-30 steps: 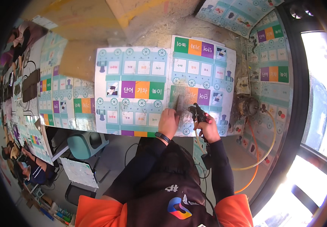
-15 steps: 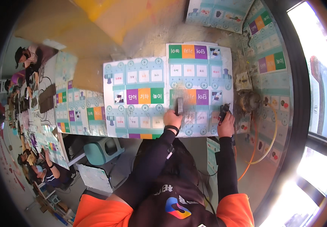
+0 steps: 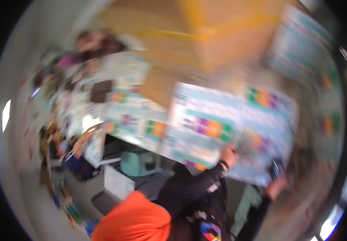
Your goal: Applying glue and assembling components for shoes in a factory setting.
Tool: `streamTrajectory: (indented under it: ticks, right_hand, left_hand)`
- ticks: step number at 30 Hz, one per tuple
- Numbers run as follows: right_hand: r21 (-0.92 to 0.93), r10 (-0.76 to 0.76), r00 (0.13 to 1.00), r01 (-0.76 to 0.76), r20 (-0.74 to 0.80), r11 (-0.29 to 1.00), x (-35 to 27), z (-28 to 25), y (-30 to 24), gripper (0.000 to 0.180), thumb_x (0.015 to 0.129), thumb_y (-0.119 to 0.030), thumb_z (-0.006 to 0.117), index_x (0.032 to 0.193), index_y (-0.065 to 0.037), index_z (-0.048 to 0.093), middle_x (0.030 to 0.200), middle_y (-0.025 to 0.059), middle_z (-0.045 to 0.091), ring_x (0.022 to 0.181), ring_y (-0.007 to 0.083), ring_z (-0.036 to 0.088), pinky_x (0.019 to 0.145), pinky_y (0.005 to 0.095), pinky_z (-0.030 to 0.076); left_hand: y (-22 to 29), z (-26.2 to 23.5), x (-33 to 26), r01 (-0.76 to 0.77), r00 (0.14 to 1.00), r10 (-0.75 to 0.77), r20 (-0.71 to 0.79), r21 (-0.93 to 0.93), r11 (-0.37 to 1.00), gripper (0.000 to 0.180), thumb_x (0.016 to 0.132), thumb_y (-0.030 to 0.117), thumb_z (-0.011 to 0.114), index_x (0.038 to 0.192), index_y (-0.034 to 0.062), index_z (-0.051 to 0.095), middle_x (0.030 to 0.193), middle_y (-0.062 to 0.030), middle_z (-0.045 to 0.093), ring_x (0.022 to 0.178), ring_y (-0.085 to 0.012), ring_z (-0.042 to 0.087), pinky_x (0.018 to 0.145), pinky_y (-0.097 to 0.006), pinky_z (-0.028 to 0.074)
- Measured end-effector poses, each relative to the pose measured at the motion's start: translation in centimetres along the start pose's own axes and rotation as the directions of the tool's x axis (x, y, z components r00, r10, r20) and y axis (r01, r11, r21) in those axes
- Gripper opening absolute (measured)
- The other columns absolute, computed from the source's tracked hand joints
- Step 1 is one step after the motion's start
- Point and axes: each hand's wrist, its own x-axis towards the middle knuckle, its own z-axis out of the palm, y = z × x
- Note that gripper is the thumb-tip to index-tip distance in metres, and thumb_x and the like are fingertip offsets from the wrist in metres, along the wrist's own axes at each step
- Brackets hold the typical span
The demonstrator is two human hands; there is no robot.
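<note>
1. Although blur softens every edge, the left hand (image 3: 229, 156) can be made out low over the near side of the work, about where two printed sheets meet; its fingers look bent, but I cannot tell whether they grasp anything or merely press down.

2. The right hand (image 3: 276, 186) is wrapped around a black tool (image 3: 277, 168), whose far end points away from the body. That hold probably lets the tool be aimed over the work without bending the wrist; whether a finger presses on any part of it cannot be told.

3. The left printed sheet (image 3: 183, 144) and the right printed sheet (image 3: 286, 120) lie side by side, printed faces up, presumably so both are within easy reach. The tool is by the right one's near right corner; whether they touch is unclear.

4. A grey smudge (image 3: 243, 140) shows on the right sheet, just beyond the left hand; blur hides what it is.

5. Cardboard (image 3: 229, 36) fills the far side, likely put there to be out of the arms' way. A teal stool (image 3: 130, 164) stands to the left, beside the worktop's near edge.
</note>
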Motion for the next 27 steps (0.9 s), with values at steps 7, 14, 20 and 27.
streamTrajectory:
  ticks: [7, 14, 20, 27]
  right_hand:
    - [-0.900, -0.502, 0.865, 0.204, -0.019, 0.386, -5.0, -1.1, 6.8, 0.068, 0.091, -0.046, 0.060, 0.140, 0.001, 0.054, 0.153, 0.0192, 0.041, 0.142, 0.0443, 0.033, 0.113, 0.0570, 0.032]
    - [-0.996, -0.127, 0.988, 0.089, 0.085, 0.031, -12.9, 5.8, -1.7, 0.058, 0.088, -0.047, 0.062, 0.127, -0.004, 0.065, 0.134, 0.0176, 0.057, 0.133, 0.0421, 0.044, 0.114, 0.0562, 0.031]
    - [-0.592, -0.002, 0.998, -0.034, -0.061, 0.805, -15.3, 5.6, -5.1, 0.049, 0.076, -0.027, 0.074, 0.123, -0.015, 0.069, 0.125, 0.0179, 0.065, 0.125, 0.0397, 0.052, 0.111, 0.0525, 0.037]
    - [-0.971, -0.003, 0.997, 0.079, 0.081, 0.227, -18.2, 15.1, -19.9, 0.049, 0.089, -0.031, 0.062, 0.131, -0.005, 0.063, 0.130, 0.0220, 0.062, 0.129, 0.0408, 0.049, 0.113, 0.0515, 0.033]
  left_hand:
    - [-6.2, -37.5, 20.4, 0.041, 0.887, 0.018, -0.462, 0.117, 0.992, 0.036, 0.080, 0.035, 0.081, 0.076, 0.0053, 0.061, 0.069, -0.0150, 0.066, 0.066, -0.0340, 0.066, 0.064, -0.045, 0.051]
    - [-24.3, -82.6, 33.5, 0.424, 0.664, 0.014, -0.747, 0.392, 0.816, 0.028, 0.056, 0.028, 0.084, 0.072, 0.0074, 0.073, 0.081, -0.0172, 0.073, 0.081, -0.0348, 0.071, 0.078, -0.045, 0.057]
    - [-27.1, -99.6, 40.9, 0.396, 0.807, 0.014, -0.590, 0.558, 0.729, 0.041, 0.057, 0.038, 0.091, 0.083, 0.0089, 0.077, 0.087, -0.0128, 0.075, 0.086, -0.0308, 0.072, 0.081, -0.041, 0.057]
    - [-31.5, -102.3, 44.3, 0.497, 0.833, -0.088, -0.546, 0.669, 0.553, 0.035, 0.069, 0.029, 0.089, 0.094, 0.0071, 0.076, 0.105, -0.0154, 0.073, 0.097, -0.0332, 0.070, 0.085, -0.043, 0.056]
